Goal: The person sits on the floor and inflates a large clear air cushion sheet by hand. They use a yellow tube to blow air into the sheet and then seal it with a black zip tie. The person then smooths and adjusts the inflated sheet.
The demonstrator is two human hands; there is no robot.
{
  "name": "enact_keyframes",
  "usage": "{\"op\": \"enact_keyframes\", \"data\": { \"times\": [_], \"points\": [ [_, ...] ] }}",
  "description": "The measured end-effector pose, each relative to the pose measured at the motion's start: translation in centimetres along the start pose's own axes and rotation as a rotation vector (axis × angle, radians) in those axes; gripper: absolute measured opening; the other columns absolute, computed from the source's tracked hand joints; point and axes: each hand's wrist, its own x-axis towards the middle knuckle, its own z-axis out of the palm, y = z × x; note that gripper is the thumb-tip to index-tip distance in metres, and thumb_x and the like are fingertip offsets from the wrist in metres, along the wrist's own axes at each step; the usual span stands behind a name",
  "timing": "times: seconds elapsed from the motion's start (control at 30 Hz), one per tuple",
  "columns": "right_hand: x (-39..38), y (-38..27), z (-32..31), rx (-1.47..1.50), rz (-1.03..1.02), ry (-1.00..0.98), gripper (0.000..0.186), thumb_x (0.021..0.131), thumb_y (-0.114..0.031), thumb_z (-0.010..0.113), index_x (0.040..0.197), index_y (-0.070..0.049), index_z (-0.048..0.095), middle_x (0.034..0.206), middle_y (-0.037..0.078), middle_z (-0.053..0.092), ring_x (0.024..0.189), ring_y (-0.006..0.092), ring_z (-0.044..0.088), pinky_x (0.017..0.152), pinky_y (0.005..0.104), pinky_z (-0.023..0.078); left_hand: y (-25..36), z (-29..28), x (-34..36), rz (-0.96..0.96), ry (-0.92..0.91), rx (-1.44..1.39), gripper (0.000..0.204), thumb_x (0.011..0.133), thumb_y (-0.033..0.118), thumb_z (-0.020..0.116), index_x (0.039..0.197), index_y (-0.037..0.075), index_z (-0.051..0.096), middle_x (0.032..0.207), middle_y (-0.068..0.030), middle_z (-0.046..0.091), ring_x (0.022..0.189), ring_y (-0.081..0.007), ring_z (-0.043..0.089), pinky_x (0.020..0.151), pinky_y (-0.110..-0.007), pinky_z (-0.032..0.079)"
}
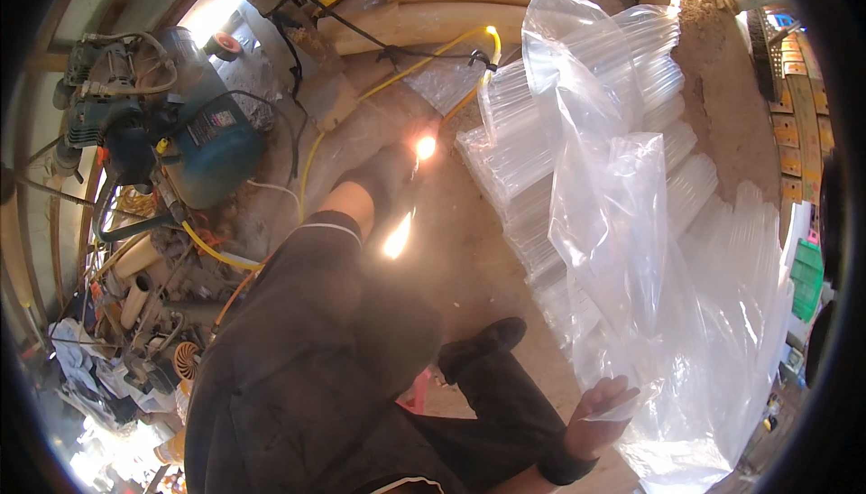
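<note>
My right hand (595,417), with a dark band at the wrist, is at the lower right, its fingers curled on clear plastic film (604,259). The film lies long and crumpled over a stack of pleated clear plastic (496,133) on the right side. My left hand is not in view. My dark-clothed left leg (307,268) stretches up through the middle, with bare skin at the ankle and a dark shoe by two bright spots of light. My other foot (487,341), in a black shoe, rests left of the plastic.
A teal air compressor (212,147) with a yellow hose (203,241) stands at the left, above jumbled tools and pipes (140,313). Tan rolls (433,25), cables and more yellow hose lie at the top. A green crate (806,277) shows at the far right.
</note>
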Motion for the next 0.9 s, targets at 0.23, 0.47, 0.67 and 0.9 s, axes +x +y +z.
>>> {"op": "enact_keyframes", "data": {
  "times": [0.23, 0.47, 0.67, 0.9],
  "points": [
    [-0.1, -1.9, 1.0, -0.993, -0.495, -0.127, 0.039, 0.094, -0.025, 0.058, 0.121, 0.002, 0.050, 0.095, 0.012, 0.054, 0.082, 0.0198, 0.054, 0.058, 0.0251, 0.047, 3.1, -12.4, -2.9, -0.260, -0.174, -0.246, 0.032, 0.086, 0.014, 0.056, 0.117, 0.006, 0.058, 0.092, -0.0174, 0.065, 0.088, -0.0344, 0.063, 0.073, -0.043, 0.050],
    [-0.5, -3.1, 0.7, -0.336, -0.031, -0.161, 0.029, 0.092, -0.014, 0.058, 0.116, 0.002, 0.053, 0.101, 0.014, 0.060, 0.090, 0.0289, 0.059, 0.078, 0.0385, 0.049, 5.0, -20.0, -14.4, 0.179, -0.190, -0.473, 0.013, 0.094, 0.017, 0.050, 0.098, 0.006, 0.056, 0.087, -0.0079, 0.062, 0.084, -0.0164, 0.061, 0.072, -0.032, 0.047],
    [-1.1, -2.6, 1.3, 0.249, 0.178, -0.371, 0.024, 0.095, -0.009, 0.055, 0.118, -0.004, 0.054, 0.094, 0.000, 0.060, 0.080, 0.0100, 0.057, 0.071, 0.0254, 0.048, 8.2, -29.0, -15.2, 0.008, 0.131, -0.976, 0.023, 0.103, 0.023, 0.039, 0.108, 0.006, 0.053, 0.093, -0.0092, 0.065, 0.086, -0.0156, 0.061, 0.076, -0.029, 0.049],
    [-2.9, 0.2, 0.5, 0.279, 0.363, -0.422, 0.019, 0.095, -0.015, 0.058, 0.111, -0.004, 0.060, 0.095, -0.001, 0.061, 0.080, 0.0091, 0.058, 0.070, 0.0232, 0.050, 19.6, -48.9, -12.6, 0.214, 0.161, -1.246, 0.038, 0.103, 0.026, 0.039, 0.132, 0.003, 0.045, 0.078, 0.0010, 0.051, 0.069, -0.0087, 0.049, 0.066, -0.025, 0.043]
  ]
}}
